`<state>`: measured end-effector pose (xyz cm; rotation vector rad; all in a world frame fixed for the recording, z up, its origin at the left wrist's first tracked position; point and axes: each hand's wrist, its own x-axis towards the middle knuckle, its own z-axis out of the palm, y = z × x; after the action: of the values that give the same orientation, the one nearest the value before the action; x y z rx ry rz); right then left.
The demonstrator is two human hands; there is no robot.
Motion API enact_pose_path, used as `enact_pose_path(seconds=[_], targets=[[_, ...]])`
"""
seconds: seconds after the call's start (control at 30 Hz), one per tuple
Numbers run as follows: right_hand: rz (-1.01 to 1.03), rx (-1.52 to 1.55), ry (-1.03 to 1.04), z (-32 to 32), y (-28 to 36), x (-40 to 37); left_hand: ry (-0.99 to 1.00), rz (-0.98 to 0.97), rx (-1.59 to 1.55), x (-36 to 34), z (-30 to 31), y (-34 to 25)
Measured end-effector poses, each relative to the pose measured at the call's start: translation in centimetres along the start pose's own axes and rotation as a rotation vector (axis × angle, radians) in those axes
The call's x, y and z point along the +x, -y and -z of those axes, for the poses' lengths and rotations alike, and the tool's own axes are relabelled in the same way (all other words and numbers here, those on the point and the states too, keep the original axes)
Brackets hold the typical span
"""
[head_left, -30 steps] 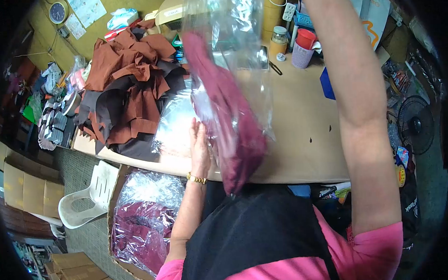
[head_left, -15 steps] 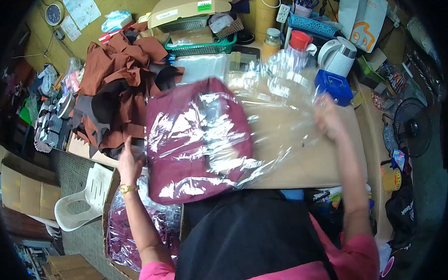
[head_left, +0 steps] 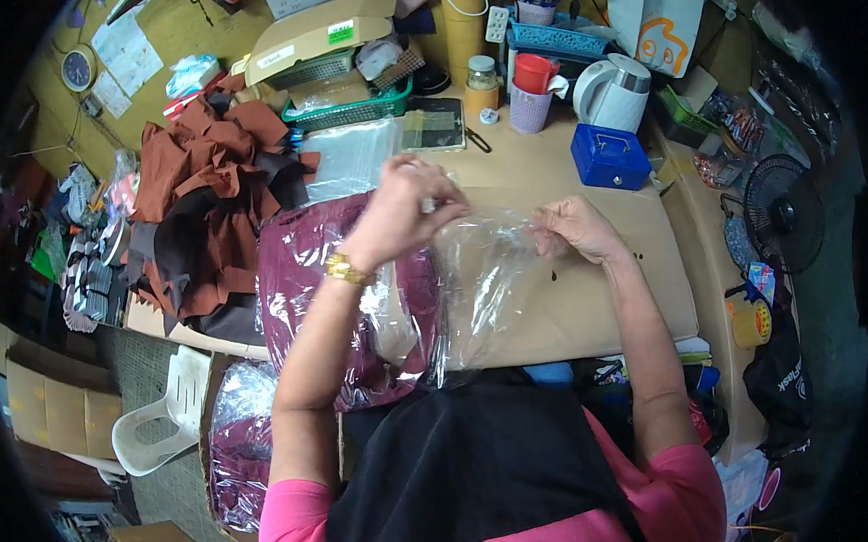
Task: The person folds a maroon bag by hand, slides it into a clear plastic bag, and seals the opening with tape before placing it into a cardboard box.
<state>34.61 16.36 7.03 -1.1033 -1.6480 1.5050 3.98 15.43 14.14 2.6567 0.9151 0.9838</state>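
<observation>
A maroon item (head_left: 300, 266) lies on the worktable inside a clear plastic bag (head_left: 487, 279), whose loose end spreads to the right. My left hand (head_left: 408, 205), with a gold watch (head_left: 346, 268) at its wrist, is raised over the bag; its fingers are bent near the upper edge of the plastic, and what they hold, if anything, is too small to make out. At the bag's right edge, the fingers of my right hand (head_left: 578, 230) pinch the clear plastic.
Brown and black pieces (head_left: 207, 202) are heaped at the left. A blue cash box (head_left: 612, 157), a kettle (head_left: 611, 91), a jar (head_left: 482, 86) and a green basket (head_left: 352, 109) stand behind. A box (head_left: 239, 440) of bagged maroon items is below left, beside a white chair (head_left: 167, 414).
My left hand has moved from the bag's left side up and right, over the bag. My right hand has come inward, and the plastic between them has gathered. The view has shifted.
</observation>
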Motion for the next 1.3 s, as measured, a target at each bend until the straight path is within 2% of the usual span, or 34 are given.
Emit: enact_pose_path(seconds=[0.03,0.1,0.13,0.17,0.2,0.23,0.3,0.37,0.4,0.43,0.47,0.5,0.57,0.63,0.7,0.73,0.77,0.8,0.83,0.9,0.93,1.0,1.03,1.1,1.13,1.2,1.23,1.3], targets=[[0.002,0.001,-0.004,1.1,-0.4,-0.2,-0.062,-0.047,-0.109,-0.3,1.2,0.7],[-0.07,-0.557,-0.148,2.5,-1.1,-0.7,-0.005,0.158,-0.655,-1.5,4.4,1.1],[-0.068,-0.552,-0.149,3.1,-1.4,-0.7,-0.029,0.102,-0.742,-2.1,6.0,2.0],[-0.181,-0.582,-0.179,3.6,-1.8,-0.8,-0.054,0.048,-0.828,-2.8,7.6,2.9],[-0.296,-0.61,-0.208,4.0,-2.2,-0.8,-0.027,0.088,-0.763,-3.6,9.1,3.3],[-0.293,-0.608,-0.205,4.3,-2.9,-0.8,-0.003,0.126,-0.697,-4.2,10.5,3.4],[-0.206,-0.388,-0.267,5.1,-4.0,-0.4,0.094,0.315,-0.415,-4.9,12.1,2.5],[-0.128,-0.288,-0.222,5.6,-3.6,-0.5,0.077,0.399,-0.155,-4.7,12.7,0.1],[-0.052,-0.19,-0.18,5.8,-3.3,-0.4,0.076,0.4,-0.153,-5.0,13.0,0.3],[-0.048,-0.19,-0.179,5.7,-2.8,-0.5,0.098,0.367,0.05,-5.5,13.5,0.7],[0.078,-0.15,-0.087,5.6,-2.3,-0.8,0.117,0.333,0.254,-5.9,14.1,1.0],[0.204,-0.112,0.007,5.4,-1.6,-1.1,0.112,0.334,0.259,-6.2,14.7,1.1],[0.187,-0.027,0.03,4.6,0.4,-1.9,0.071,0.336,0.128,-6.4,16.0,0.9],[0.171,0.055,0.049,4.1,1.9,-2.8,0.044,0.338,0.155,-6.8,16.9,0.8],[0.263,0.234,0.246,4.0,2.9,-3.5,0.048,0.253,0.125,-6.9,17.8,0.3],[0.266,0.23,0.242,3.8,3.5,-3.8,0.056,0.246,0.013,-7.0,18.2,0.5],[0.173,0.052,0.153,3.5,4.2,-4.0,0.054,0.24,0.013,-7.2,17.9,0.6],[0.078,-0.124,0.061,3.0,4.6,-4.0,-0.021,0.2,-0.206,-7.4,17.4,0.5],[0.078,-0.127,0.055,2.4,4.7,-4.1,-0.094,0.159,-0.426,-7.5,17.1,0.3],[0.087,-0.409,-0.024,1.5,4.3,-4.1,-0.08,0.116,-0.502,-7.5,16.8,0.5],[0.084,-0.411,-0.031,2.1,4.1,-4.2,-0.151,0.065,-0.562,-7.6,16.7,1.0],[0.1,-0.527,0.306,3.8,3.5,-4.2,-0.264,0.031,-0.632,-7.7,16.6,1.4],[0.099,-0.531,0.303,4.0,3.2,-4.3,-0.265,0.028,-0.636,-7.8,16.9,1.3],[0.458,-0.218,0.194,4.1,2.3,-4.4,-0.156,0.264,-0.404,-8.0,17.5,1.2],[0.458,-0.218,0.191,3.9,1.9,-4.4,-0.119,0.257,-0.277,-7.7,17.4,1.2],[0.622,0.309,0.154,3.3,1.3,-3.9,-0.093,0.25,-0.221,-7.7,17.5,1.9],[0.624,0.31,0.155,3.6,0.4,-3.3,-0.069,0.244,-0.164,-7.9,17.6,2.3],[0.738,0.474,0.306,4.3,-1.5,-2.1,-0.086,0.249,-0.257,-8.3,17.6,2.8]])
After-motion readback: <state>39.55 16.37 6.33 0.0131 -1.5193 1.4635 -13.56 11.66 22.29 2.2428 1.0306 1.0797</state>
